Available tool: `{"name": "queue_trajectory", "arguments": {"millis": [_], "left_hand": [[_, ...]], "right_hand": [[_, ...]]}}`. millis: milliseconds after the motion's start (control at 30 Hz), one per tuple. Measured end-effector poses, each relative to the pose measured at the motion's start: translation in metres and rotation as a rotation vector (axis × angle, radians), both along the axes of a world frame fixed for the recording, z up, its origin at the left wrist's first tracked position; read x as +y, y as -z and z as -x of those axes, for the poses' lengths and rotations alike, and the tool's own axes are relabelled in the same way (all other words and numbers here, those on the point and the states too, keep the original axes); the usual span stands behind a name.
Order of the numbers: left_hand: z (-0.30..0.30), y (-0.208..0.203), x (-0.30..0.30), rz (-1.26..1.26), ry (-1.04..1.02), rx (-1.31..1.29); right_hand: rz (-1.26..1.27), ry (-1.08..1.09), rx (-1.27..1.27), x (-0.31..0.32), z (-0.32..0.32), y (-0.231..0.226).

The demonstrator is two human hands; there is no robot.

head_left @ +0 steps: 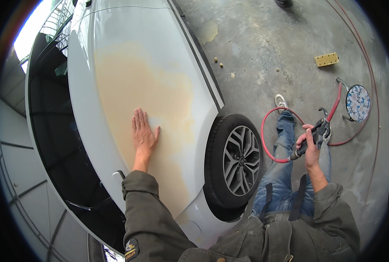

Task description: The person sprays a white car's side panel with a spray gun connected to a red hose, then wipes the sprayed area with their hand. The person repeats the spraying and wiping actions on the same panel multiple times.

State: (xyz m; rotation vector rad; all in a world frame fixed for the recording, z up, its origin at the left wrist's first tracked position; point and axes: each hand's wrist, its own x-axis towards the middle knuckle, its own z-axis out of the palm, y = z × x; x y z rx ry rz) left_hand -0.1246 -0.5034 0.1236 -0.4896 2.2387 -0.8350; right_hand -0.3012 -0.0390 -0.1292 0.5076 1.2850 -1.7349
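My left hand [144, 136] lies flat on the car's white side panel [170, 37], its fingers stretched out and the thumb apart. Under and around it spreads a beige filler patch [129, 83] with an uneven, yellowish edge. In my right hand [311, 148] is a black air tool [320, 129], held over my legs, away from the car. A red hose [264, 137] joins its handle and loops in front of my knee. The tool's working face is turned out of sight, so its exact kind cannot be told.
The car's rear wheel [241, 160] stands between the panel and my legs. On the concrete floor [255, 52] are a yellow block with holes [326, 60], a stool with a blue patterned seat [358, 103] and thin red hoses [370, 70]. Dark window glass [54, 118] lies left of the panel.
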Motion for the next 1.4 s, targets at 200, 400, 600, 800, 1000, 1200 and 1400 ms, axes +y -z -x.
{"name": "queue_trajectory", "arguments": {"millis": [200, 400, 600, 800, 1000, 1200, 1400], "left_hand": [[-0.017, 0.001, 0.014, -0.003, -0.026, -0.025], [0.01, 0.033, -0.021, 0.025, 0.006, -0.06], [-0.066, 0.03, 0.033, 0.033, -0.053, -0.045], [-0.17, -0.026, 0.146, 0.13, -0.21, -0.001], [-0.285, -0.048, 0.273, 0.139, -0.448, 0.142], [-0.341, -0.053, 0.364, 0.145, -0.631, 0.17], [-0.391, -0.058, 0.386, 0.088, -0.721, 0.143]], "right_hand": [[-0.022, 0.007, -0.011, 0.017, -0.001, 0.001], [-0.031, -0.059, 0.001, 0.001, -0.002, -0.003], [-0.01, -0.158, 0.092, -0.004, -0.012, -0.012], [0.058, -0.316, 0.171, 0.015, -0.019, -0.013], [0.067, -0.436, 0.21, 0.047, -0.028, -0.015], [0.082, -0.536, 0.194, 0.089, -0.035, -0.027], [0.084, -0.668, 0.185, 0.12, -0.072, -0.028]]}}
